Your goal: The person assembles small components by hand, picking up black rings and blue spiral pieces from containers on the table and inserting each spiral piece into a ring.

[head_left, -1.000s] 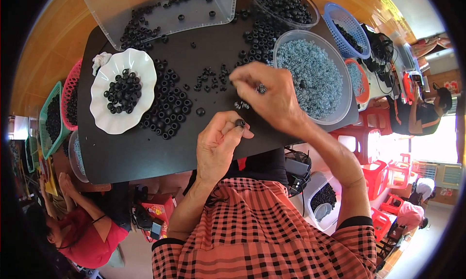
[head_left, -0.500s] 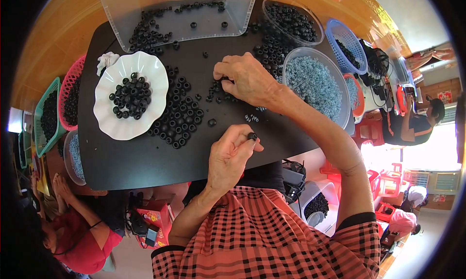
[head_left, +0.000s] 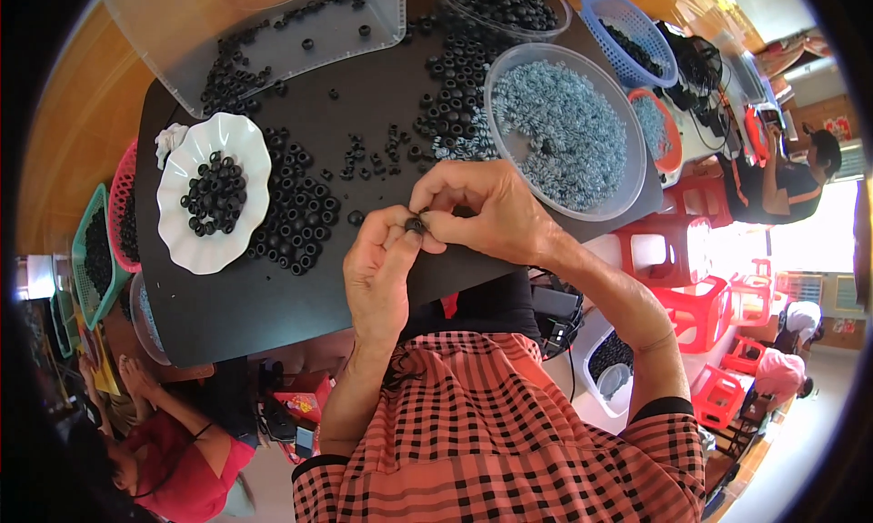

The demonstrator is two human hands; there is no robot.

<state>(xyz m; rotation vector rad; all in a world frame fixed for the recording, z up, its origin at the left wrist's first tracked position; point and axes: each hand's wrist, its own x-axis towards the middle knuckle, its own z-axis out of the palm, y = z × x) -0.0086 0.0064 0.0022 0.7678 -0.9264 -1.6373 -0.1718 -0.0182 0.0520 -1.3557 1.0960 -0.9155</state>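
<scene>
Above the table's near edge, my left hand [head_left: 377,268] pinches a small black round hollow bead-like piece [head_left: 415,225] between thumb and fingers. My right hand [head_left: 496,209] meets it from the right, thumb and fingertips closed against the piece; anything small between those fingertips is hidden. Beyond my hands lie several tiny black plug-like parts [head_left: 395,141]. Left of them spreads a cluster of black round hollow pieces [head_left: 305,218]. A round clear tub [head_left: 641,164] full of small pale-blue coil springs [head_left: 573,132] stands right of my right hand, with some springs [head_left: 464,147] loose beside it.
A white scalloped plate [head_left: 173,236] holding black pieces sits at left. A clear bin [head_left: 164,64] lies at the back, near another tub [head_left: 564,14] of black pieces. Baskets [head_left: 668,73] flank the table. One person [head_left: 182,441] sits at lower left, another [head_left: 782,177] at far right.
My right hand has come from the tiny black parts on the table back to my left hand, and their fingertips now meet at the round piece. The view has shifted somewhat.
</scene>
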